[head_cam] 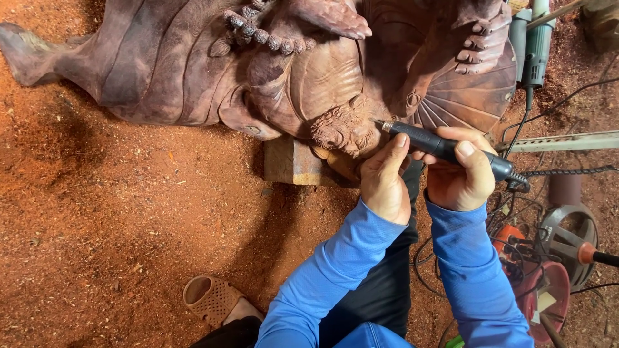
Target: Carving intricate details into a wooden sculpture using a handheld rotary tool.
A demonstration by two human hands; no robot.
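Hands, left (385, 183) and right (459, 175), both grip a slim black rotary tool (445, 149) against the reddish carved wooden statue (309, 71).

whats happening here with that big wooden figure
A person in blue sleeves is working on a large reddish wooden carving that lies on its side on sawdust-covered ground. Both hands hold a slim black rotary tool: the right hand wraps the body, and the left hand steadies it near the front. The tip points at the finely carved detail at the figure's lower edge. Other power tools and cables lie to the right.
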